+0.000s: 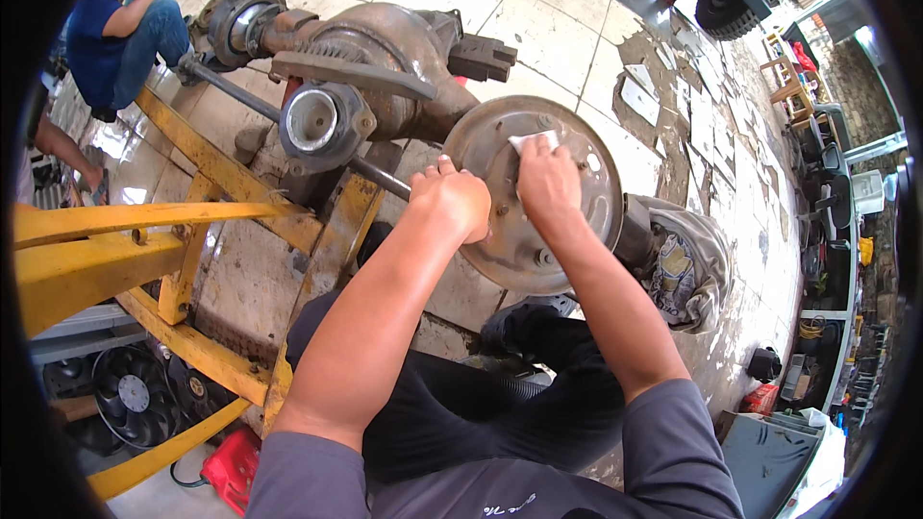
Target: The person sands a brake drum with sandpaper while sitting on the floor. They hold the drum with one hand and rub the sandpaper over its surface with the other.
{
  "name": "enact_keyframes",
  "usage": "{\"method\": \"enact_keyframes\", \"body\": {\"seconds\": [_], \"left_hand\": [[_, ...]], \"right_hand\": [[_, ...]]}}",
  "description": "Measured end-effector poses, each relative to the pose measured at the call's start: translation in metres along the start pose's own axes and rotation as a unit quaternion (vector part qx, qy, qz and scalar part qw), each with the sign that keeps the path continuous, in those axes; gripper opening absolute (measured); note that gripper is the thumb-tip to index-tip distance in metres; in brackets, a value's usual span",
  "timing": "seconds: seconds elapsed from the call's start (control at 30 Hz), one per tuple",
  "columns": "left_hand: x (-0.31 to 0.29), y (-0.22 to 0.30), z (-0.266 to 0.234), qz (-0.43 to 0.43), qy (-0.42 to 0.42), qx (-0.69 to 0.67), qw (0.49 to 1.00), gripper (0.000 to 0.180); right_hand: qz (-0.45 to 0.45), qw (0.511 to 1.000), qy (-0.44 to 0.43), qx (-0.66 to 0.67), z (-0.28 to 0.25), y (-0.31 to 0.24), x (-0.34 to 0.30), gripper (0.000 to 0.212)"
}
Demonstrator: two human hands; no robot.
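In front of me stands a round, brownish brake backing plate [527,264], on the end of a greasy vehicle axle. My left hand [450,200] is closed on the plate's left edge, its fingertips mostly hidden. A small white rag [535,141] is under the fingers of my right hand [551,178], pressed against the plate's face. Bolts and small holes dot that face. The axle's bulging differential housing [380,38] lies beyond to the left, with a leaf spring [351,74] beside it. A steel rod [383,179] runs behind my left wrist.
A yellow steel frame [154,269] fills the left side. A grey cloth [694,264] hangs by the axle's right end. Someone in blue [111,34] crouches far left, and another person's arm shows below. Broken tiles [642,96] lie to the right; shelves line the far right.
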State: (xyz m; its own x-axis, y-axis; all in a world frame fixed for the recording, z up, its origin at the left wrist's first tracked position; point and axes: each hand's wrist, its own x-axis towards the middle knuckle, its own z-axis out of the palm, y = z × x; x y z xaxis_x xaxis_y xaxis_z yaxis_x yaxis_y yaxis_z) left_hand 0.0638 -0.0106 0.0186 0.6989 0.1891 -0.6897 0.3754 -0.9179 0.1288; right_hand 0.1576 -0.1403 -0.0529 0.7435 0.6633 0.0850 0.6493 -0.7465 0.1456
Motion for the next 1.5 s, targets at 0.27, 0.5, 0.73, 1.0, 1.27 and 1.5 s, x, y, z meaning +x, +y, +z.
{"method": "enact_keyframes", "body": {"seconds": [0.27, 0.5, 0.73, 1.0, 1.27, 1.5], "left_hand": [[-0.005, -0.003, -0.009, 0.008, -0.015, -0.006, 1.0, 0.077], [-0.006, -0.004, -0.012, 0.012, -0.044, -0.005, 0.999, 0.074], [-0.01, -0.008, -0.014, 0.018, -0.049, -0.005, 0.999, 0.072], [-0.009, -0.009, -0.011, 0.019, -0.038, -0.007, 0.999, 0.07], [-0.008, -0.01, -0.01, 0.021, -0.039, -0.007, 0.999, 0.069], [-0.007, -0.007, -0.011, 0.021, -0.043, -0.004, 0.999, 0.067]], "right_hand": [[-0.015, 1.0, -0.001, -0.018, -0.001, 0.01, 0.0, 0.035], [-0.009, 0.999, -0.024, -0.04, 0.0, 0.017, 0.003, 0.034], [-0.003, 0.998, -0.032, -0.061, 0.003, 0.011, 0.006, 0.031], [-0.032, 0.998, -0.008, -0.048, -0.002, 0.001, 0.002, 0.032], [-0.043, 0.997, 0.009, -0.063, -0.003, 0.001, 0.0, 0.026], [0.025, 0.996, -0.028, -0.086, 0.0, -0.007, 0.012, 0.025]]}}
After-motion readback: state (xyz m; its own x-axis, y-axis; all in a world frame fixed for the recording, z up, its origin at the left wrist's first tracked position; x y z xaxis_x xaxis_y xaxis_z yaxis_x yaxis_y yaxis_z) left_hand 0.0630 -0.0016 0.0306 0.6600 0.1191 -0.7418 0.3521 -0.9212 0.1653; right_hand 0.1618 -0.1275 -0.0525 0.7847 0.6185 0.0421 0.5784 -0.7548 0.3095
